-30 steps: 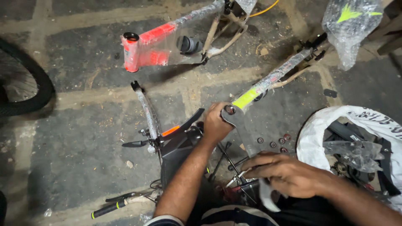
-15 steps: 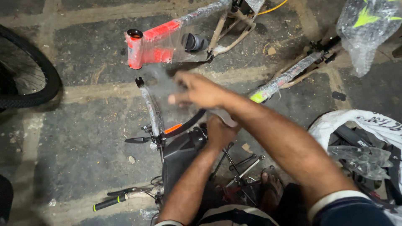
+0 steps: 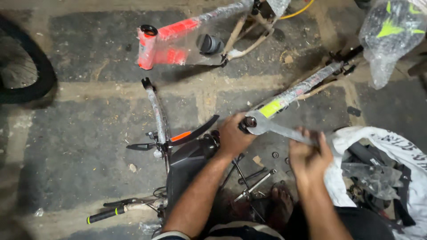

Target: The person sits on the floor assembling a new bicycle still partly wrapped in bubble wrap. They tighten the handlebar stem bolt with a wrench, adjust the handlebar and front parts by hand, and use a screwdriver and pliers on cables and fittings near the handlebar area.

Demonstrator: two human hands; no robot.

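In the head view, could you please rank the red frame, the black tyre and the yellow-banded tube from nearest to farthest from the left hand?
From the left hand:
1. Yellow-banded tube: right beside the hand, up to its right.
2. Red frame: above and to the left, at the top of the view.
3. Black tyre: far left edge.

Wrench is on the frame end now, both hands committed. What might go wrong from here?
The wrench sits on the wrapped frame tube, which lies loose on the floor: it may roll or twist. If the wrench slips, the left hand beside its head could be struck. Small loose parts near the bare foot might scatter.
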